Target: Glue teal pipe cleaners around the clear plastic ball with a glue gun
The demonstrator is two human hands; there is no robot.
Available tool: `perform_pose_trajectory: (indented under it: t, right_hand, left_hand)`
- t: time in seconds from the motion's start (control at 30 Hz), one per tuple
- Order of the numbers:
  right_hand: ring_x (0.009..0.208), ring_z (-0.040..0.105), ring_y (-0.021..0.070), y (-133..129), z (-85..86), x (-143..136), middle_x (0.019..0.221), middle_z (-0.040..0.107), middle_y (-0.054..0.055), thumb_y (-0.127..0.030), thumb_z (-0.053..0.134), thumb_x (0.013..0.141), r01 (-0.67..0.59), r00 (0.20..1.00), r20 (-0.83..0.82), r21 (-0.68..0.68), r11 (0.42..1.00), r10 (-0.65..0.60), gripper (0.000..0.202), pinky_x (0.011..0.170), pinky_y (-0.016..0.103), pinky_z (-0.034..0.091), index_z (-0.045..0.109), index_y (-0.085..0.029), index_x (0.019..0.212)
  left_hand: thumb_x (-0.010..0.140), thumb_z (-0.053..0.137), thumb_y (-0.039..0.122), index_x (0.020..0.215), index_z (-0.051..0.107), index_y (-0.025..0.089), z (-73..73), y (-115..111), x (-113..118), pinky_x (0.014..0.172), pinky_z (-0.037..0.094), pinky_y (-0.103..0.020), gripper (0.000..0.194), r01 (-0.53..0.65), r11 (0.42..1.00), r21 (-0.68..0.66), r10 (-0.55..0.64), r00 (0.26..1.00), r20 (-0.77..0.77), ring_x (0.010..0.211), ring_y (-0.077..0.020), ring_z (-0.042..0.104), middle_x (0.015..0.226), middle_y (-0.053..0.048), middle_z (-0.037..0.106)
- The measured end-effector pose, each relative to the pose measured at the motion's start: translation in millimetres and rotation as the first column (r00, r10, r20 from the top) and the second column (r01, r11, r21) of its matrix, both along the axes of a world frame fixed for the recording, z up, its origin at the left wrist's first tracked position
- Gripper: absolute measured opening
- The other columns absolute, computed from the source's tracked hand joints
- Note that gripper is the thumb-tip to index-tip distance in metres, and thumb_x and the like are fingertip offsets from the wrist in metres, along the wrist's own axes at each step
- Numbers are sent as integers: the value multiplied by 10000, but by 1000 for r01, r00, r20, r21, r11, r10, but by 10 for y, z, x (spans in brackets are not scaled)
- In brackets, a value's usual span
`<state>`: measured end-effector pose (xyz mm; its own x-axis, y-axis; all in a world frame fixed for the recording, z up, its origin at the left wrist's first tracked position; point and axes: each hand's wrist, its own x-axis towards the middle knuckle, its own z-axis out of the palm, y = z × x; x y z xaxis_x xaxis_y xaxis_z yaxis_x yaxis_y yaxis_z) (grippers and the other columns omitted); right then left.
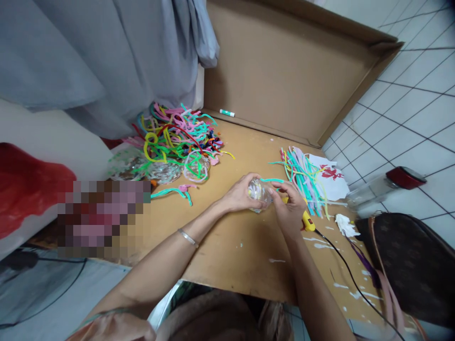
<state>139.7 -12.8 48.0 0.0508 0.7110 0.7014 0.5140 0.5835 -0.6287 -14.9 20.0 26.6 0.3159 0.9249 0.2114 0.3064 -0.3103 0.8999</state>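
Near the middle of the table, my left hand (241,193) is wrapped round a small clear plastic piece (259,195), which has some yellow on it. The fingers of my right hand (287,202) are pinched at the right side of that piece. A teal fuzzy stem (272,180) runs from the top of the clear piece toward my right fingers; its far end is partly hidden by them. Behind my right hand lies a yellow glue gun (307,221), mostly covered, with a black cord leading toward the front right.
Tangled colorful stems (174,132) fill the back left, beside a ring-shaped piece (196,166). Straight stems (305,180) lie at right near paper (330,179), a bottle (387,184) and a brown bag (408,260). A glue stick (227,113) sits by the cardboard (284,71).
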Motion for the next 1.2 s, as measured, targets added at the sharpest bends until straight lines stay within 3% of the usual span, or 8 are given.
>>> perform_pose_trajectory:
  t: [0.1, 0.2, 0.33, 0.6, 0.8, 1.2]
  right_hand:
    - [825, 646, 176, -11, 3, -22, 863, 711, 35, -254, 618, 810, 31, 999, 30, 2, 1000, -31, 108, 764, 336, 521, 692, -214, 878]
    - [753, 650, 164, -7, -25, -35, 808, 709, 34, -258, 608, 820, 87, 995, -50, -53, 995, -90, 96, 721, 314, 527, 679, -196, 832]
    - [764, 670, 171, 19, -71, -12, 906, 719, 63, -289, 654, 787, 129, 980, -137, -117, 985, -145, 226, 721, 313, 538, 668, -169, 978]
    - [802, 663, 170, -1, -9, 1, 857, 722, 32, -258, 549, 876, 51, 988, 145, 76, 996, -62, 162, 735, 315, 521, 703, -224, 912]
    - [792, 666, 171, -28, -24, 32, 829, 719, 24, -164, 506, 862, 24, 971, 228, 195, 980, -69, 181, 739, 331, 519, 673, -235, 868]
    - [871, 683, 161, -91, -109, 69, 896, 742, 7, -123, 490, 845, -40, 931, 361, 232, 972, -48, 210, 851, 346, 445, 658, -248, 855]
  left_hand:
    - [536, 803, 333, 1202, 468, 190, -6, 3, -1, 894, 454, -355, 759, -7, 1000, 2, 7, 1000, 7, 975, -225, 560, 1037, -35, 585]
    - [529, 800, 309, 1205, 469, 192, -16, 10, 1, 891, 452, -349, 762, -11, 1000, 3, 11, 1000, 3, 975, -223, 559, 1045, -37, 587]
    - [530, 794, 311, 1214, 467, 188, -26, 18, 3, 887, 455, -343, 767, -4, 1000, 7, 4, 1000, 2, 981, -224, 559, 1065, -45, 588]
    - [530, 793, 293, 1184, 479, 189, 6, -6, 12, 884, 459, -342, 732, 3, 1000, 14, -4, 999, 32, 991, -226, 556, 1071, -48, 584]
    - [526, 800, 314, 1177, 488, 196, 20, -6, 7, 842, 467, -326, 732, 0, 1000, -14, 0, 999, 34, 927, -204, 564, 1001, -22, 596]
    - [509, 806, 340, 1185, 466, 187, -68, 55, -5, 779, 475, -291, 773, 4, 999, -44, -1, 998, 64, 871, -178, 565, 1003, -21, 606]
